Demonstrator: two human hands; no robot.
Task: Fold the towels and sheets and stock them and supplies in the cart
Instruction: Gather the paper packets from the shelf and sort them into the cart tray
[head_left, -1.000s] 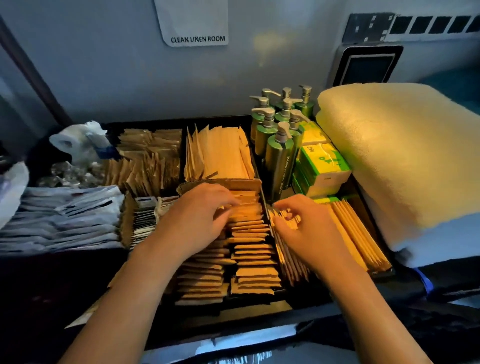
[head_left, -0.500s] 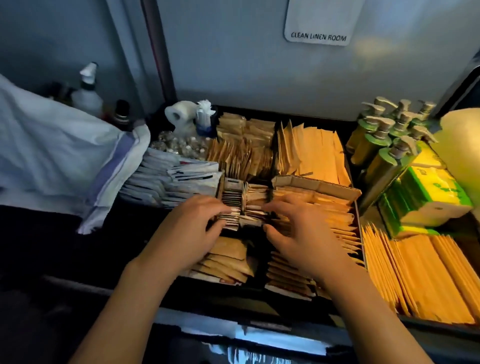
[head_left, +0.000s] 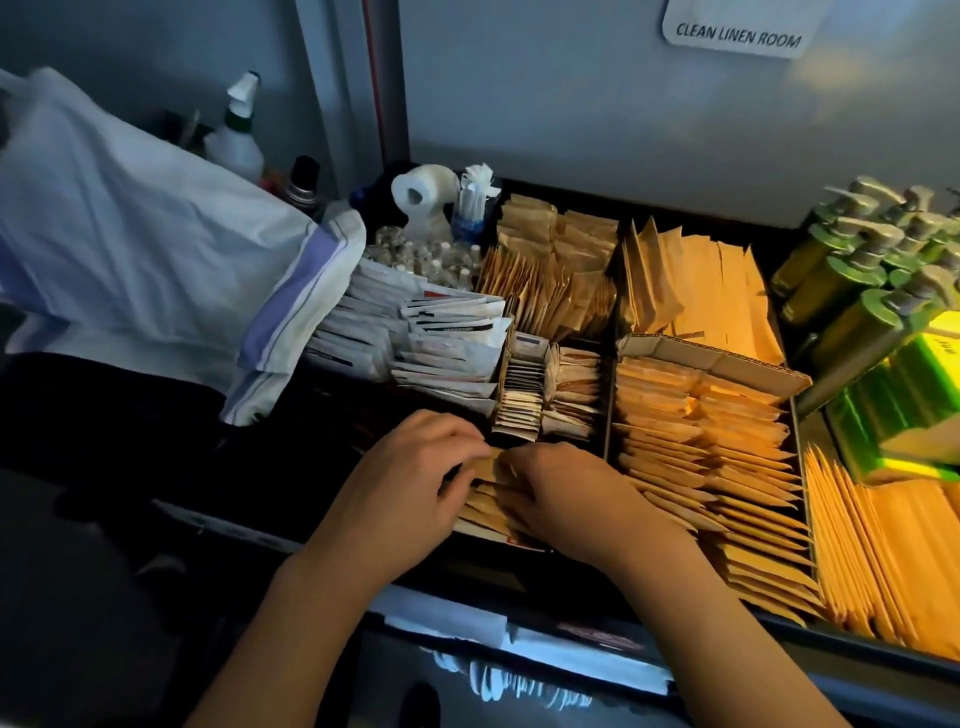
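Observation:
The cart's top tray (head_left: 613, 597) holds rows of brown paper packets (head_left: 706, 441) in cardboard dividers. My left hand (head_left: 410, 483) and my right hand (head_left: 566, 499) sit side by side at the tray's near-left compartment, fingers curled over a small stack of brown packets (head_left: 485, 512) lying there. The fingertips of both hands are tucked among these packets, so the exact grip is hidden. Just beyond them stand small white sachets (head_left: 519, 395) and tan sachets (head_left: 574, 395). White wrapped packets (head_left: 441, 338) lie left of those.
Green pump bottles (head_left: 862, 291) and green boxes (head_left: 904, 405) stand at the right. A white linen bag with a blue stripe (head_left: 156, 244) hangs at the left, spray bottles (head_left: 236, 135) behind it. A paper roll (head_left: 421, 197) and small clear bottles (head_left: 426, 257) sit at the tray's back.
Both hands moved left and toward me, from the sachet rows to the near-left packet stack. The view swung left, so the folded towel is out of sight.

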